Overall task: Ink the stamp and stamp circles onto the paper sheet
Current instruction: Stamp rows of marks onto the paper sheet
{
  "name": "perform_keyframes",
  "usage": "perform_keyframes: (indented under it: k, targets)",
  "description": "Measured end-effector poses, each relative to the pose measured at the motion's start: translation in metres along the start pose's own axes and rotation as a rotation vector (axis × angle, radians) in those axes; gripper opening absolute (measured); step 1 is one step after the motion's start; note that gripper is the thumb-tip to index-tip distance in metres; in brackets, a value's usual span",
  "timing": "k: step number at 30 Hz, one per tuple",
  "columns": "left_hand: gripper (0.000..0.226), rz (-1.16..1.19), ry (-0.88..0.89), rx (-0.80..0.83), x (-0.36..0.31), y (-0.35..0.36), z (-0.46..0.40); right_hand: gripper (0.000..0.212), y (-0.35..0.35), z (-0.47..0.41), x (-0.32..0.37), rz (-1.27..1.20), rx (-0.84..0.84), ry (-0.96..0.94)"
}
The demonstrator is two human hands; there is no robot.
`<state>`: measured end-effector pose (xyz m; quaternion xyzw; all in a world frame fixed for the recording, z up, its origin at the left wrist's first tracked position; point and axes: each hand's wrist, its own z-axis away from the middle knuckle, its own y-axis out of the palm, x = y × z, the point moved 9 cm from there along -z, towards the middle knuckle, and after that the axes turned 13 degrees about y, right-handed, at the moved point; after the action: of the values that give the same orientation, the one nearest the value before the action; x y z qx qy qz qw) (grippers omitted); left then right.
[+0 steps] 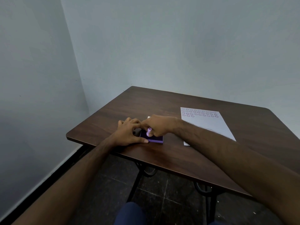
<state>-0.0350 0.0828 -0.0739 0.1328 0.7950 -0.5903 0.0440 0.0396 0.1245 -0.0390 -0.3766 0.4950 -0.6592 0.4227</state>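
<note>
while left hand (128, 133) steadies ink pad (154, 139), right hand (158, 125) presses stamp (149, 132) in.

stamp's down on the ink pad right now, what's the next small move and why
Probably lift the stamp off the ink pad and carry it right to the paper sheet. The right hand holds it on the pad, the left hand steadies the pad, and the fourth row of circles looks unfinished.

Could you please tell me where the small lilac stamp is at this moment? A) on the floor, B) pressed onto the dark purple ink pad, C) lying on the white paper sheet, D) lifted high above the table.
B: the right hand holds the small lilac stamp down on the dark purple ink pad, which the left hand steadies.
</note>
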Motion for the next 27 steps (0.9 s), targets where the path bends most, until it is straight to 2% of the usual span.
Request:
perform_keyframes:
  k: [2, 4, 6, 9, 12, 14, 17, 22, 27]
  targets:
    - [0.065, -0.001, 0.010, 0.005, -0.001, -0.001, 0.000, 0.014, -0.003, 0.005, -0.006, -0.053, -0.032, 0.023]
    - [0.062, -0.009, 0.015, 0.009, -0.003, -0.001, 0.000, 0.023, -0.015, 0.015, -0.022, -0.181, -0.154, 0.061]
    - [0.066, -0.014, 0.023, 0.011, -0.004, -0.001, 0.000, 0.028, -0.028, 0.031, -0.053, -0.487, -0.297, 0.112]
    - [0.067, -0.036, 0.037, -0.031, -0.007, -0.003, -0.005, 0.025, -0.026, 0.061, -0.110, -1.083, -0.375, 0.147]
    - [0.049, -0.059, 0.059, -0.115, -0.021, -0.008, -0.019, 0.030, -0.007, 0.090, -0.168, -1.328, -0.471, 0.272]
    - [0.041, -0.099, 0.098, -0.121, -0.041, -0.005, -0.037, 0.032, 0.009, 0.110, -0.203, -1.294, -0.585, 0.461]
    - [0.038, -0.142, 0.172, -0.033, -0.078, 0.014, -0.071, 0.014, 0.022, 0.137, -0.241, -1.032, -0.732, 0.671]
    - [0.044, -0.146, 0.232, 0.089, -0.125, 0.046, -0.114, 0.008, 0.040, 0.143, -0.244, -0.795, -0.624, 0.620]
    - [0.051, -0.079, 0.181, 0.082, -0.137, 0.062, -0.124, 0.005, 0.050, 0.156, -0.240, -0.666, -0.589, 0.584]
